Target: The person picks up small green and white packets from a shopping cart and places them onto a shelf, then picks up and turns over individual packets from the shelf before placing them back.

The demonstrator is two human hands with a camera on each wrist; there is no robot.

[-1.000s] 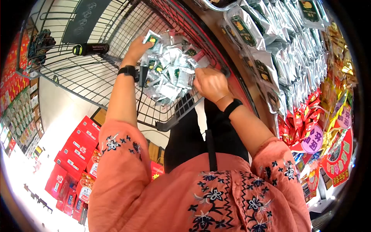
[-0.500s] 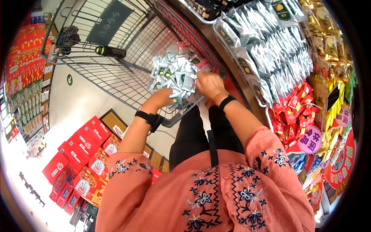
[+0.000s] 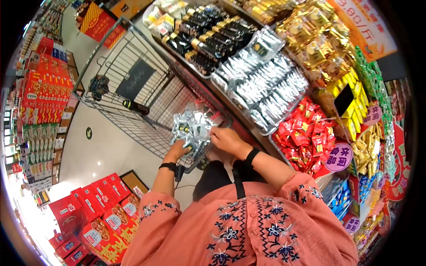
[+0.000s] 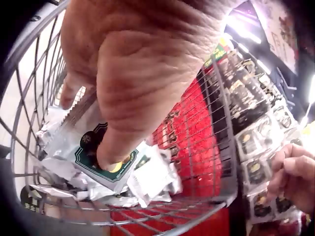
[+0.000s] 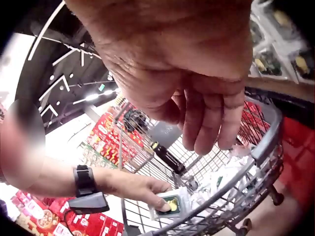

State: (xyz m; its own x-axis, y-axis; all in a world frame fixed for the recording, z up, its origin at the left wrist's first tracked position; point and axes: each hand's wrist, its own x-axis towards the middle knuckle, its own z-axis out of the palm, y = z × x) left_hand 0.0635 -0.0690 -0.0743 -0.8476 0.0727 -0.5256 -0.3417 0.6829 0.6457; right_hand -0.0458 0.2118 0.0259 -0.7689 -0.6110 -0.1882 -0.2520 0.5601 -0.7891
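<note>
My left hand [image 3: 177, 150] is at the near left edge of a pile of silver packets [image 3: 195, 119] in the shopping cart [image 3: 126, 117]. It pinches one silver packet [image 5: 172, 206], its thumb lying over the dark green label [image 4: 93, 160] with a yellow picture. Some of its fingers are hidden behind the packet in the left wrist view. Over the cart's near right rim [image 5: 261, 152] is my right hand [image 3: 228, 141]. Its fingers [image 5: 206, 123] hang loosely curled with nothing in them, above the pile.
A dark bottle [image 3: 135, 106] and a black panel [image 3: 135, 79] are in the cart. Along the right stand trays of silver packets [image 3: 266, 84], red packets [image 3: 306, 137] and gold packets [image 3: 310, 35]. Red boxes [image 3: 95, 199] are stacked at the lower left.
My left hand has come from the far left side of the pile to its near edge, a green-labelled packet at its fingers. The head view has swung to show more trays.
</note>
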